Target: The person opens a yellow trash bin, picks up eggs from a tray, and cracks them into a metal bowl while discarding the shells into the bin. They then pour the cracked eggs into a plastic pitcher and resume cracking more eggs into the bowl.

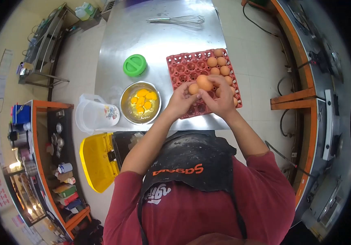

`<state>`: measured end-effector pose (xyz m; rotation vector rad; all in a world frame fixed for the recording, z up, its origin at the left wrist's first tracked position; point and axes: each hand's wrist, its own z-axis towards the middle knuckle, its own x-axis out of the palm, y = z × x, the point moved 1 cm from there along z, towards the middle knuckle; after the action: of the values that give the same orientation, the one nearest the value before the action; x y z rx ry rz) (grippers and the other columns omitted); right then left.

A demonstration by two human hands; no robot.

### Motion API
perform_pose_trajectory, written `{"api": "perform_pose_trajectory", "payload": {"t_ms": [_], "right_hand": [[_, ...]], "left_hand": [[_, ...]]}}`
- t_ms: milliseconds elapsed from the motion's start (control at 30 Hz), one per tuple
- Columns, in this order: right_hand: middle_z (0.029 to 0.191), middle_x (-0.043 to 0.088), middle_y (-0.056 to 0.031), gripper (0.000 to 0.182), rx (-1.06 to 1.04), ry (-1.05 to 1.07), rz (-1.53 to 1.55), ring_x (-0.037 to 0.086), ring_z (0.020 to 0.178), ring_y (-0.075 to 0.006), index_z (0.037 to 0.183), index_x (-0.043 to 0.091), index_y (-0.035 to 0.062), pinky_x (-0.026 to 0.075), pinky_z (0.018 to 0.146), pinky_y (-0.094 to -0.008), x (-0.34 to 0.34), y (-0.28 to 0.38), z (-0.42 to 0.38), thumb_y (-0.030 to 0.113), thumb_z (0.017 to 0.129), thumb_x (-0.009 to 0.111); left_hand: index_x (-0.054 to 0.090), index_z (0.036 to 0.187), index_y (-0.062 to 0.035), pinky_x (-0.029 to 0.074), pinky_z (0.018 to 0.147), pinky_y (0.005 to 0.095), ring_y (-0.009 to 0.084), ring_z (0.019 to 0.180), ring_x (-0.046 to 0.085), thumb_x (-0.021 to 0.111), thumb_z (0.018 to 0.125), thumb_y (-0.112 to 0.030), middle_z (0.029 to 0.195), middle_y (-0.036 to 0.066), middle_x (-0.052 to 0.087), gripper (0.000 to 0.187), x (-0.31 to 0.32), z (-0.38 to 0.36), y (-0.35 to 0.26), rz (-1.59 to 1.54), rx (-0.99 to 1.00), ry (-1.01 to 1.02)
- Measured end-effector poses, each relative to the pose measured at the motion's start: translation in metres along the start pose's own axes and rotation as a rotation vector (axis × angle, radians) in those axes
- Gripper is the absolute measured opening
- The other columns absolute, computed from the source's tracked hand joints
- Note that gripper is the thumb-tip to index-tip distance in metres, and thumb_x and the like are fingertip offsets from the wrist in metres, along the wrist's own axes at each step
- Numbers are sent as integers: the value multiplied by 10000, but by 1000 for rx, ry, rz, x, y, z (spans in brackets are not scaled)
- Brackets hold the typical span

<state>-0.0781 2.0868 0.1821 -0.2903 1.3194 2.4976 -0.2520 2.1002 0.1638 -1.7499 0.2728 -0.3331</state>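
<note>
Both hands are over the red egg tray (176, 59) on the metal table. My left hand (181, 102) is closed around a brown egg (194, 88). Beside it, my right hand (221, 98) grips another brown egg (204, 83), held slightly higher. Several brown eggs (225, 70) fill the tray's right side, while many cups at its left hold none. A steel bowl (123, 110) left of the tray contains several yolks (141, 101) in clear egg white.
A green lid (135, 65) lies behind the bowl, and a clear plastic jug (90, 114) stands left of it. Farther back rests a whisk (183, 20). Below the table's front edge is an open yellow-lidded bin (96, 161).
</note>
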Motion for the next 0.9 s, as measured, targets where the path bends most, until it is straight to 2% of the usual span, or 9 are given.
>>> {"api": "perform_pose_trajectory", "payload": {"t_ms": [100, 200, 333, 433, 533, 633, 667, 767, 900], "right_hand": [[1134, 663, -142, 419, 154, 118, -100, 629, 1094, -268, 1212, 602, 0, 557, 873, -336, 3, -1, -8, 129, 850, 769], [1049, 648, -108, 432, 324, -98, 73, 634, 1005, -219, 1219, 600, 36, 527, 862, -349, 10, -16, -7, 135, 850, 801], [1017, 626, -155, 368, 171, 248, -664, 549, 960, -357, 1179, 698, 143, 452, 873, -448, -3, -29, 0, 251, 830, 740], [1088, 603, -171, 401, 194, 415, -940, 543, 1000, -354, 1210, 700, 147, 452, 880, -441, 5, -31, -3, 270, 830, 740], [1173, 591, -167, 455, 175, 319, -1041, 551, 1034, -335, 1262, 677, 133, 423, 955, -460, 17, -19, 4, 320, 853, 754], [1142, 608, -209, 448, 200, 328, -590, 562, 1073, -371, 1275, 679, 131, 465, 956, -461, 37, 11, 18, 312, 870, 737], [1119, 661, -187, 474, 266, 382, -183, 630, 1055, -287, 1299, 645, 74, 517, 932, -407, 51, 26, 25, 277, 884, 751], [1043, 710, -119, 483, 679, 687, 403, 678, 954, -181, 1297, 629, 28, 547, 864, -323, 94, 55, 41, 218, 877, 772], [941, 695, -12, 420, 537, 725, 505, 634, 833, -75, 1286, 632, 45, 519, 738, -223, 157, 33, 34, 147, 903, 773]], "left_hand": [[463, 1389, -2, 584, 777, 266, 130, 943, 673, 689, 954, -33, 1174, 97, 656, 492, -5, 1, 10, -81, 12, 13], [463, 1390, -4, 584, 777, 269, 132, 937, 673, 691, 953, -37, 1168, 99, 660, 494, -13, -5, 17, -161, 11, -5], [474, 1390, -12, 577, 785, 264, 124, 943, 668, 698, 947, -33, 1169, 93, 668, 497, -29, -21, 12, -253, -4, -28], [473, 1398, -14, 568, 812, 261, 123, 973, 665, 700, 942, -25, 1187, 91, 668, 510, -43, -35, 3, -246, 47, -67], [467, 1415, -17, 558, 834, 257, 121, 1003, 662, 710, 937, -30, 1199, 88, 667, 536, -60, -53, -8, -175, 56, -124], [462, 1439, -24, 543, 836, 249, 112, 1003, 656, 726, 931, -45, 1220, 83, 659, 573, -71, -74, -19, -158, 109, -212], [461, 1448, -26, 538, 834, 246, 108, 998, 654, 732, 928, -52, 1229, 82, 654, 587, -74, -80, -20, -163, 139, -243], [463, 1470, -36, 526, 838, 241, 94, 973, 642, 740, 925, -56, 1255, 81, 638, 611, -98, -90, 0, -143, 225, -331], [471, 1496, -49, 488, 800, 226, 72, 902, 561, 742, 933, -110, 1310, 75, 596, 628, -134, -115, 5, 24, 192, -416]]}}
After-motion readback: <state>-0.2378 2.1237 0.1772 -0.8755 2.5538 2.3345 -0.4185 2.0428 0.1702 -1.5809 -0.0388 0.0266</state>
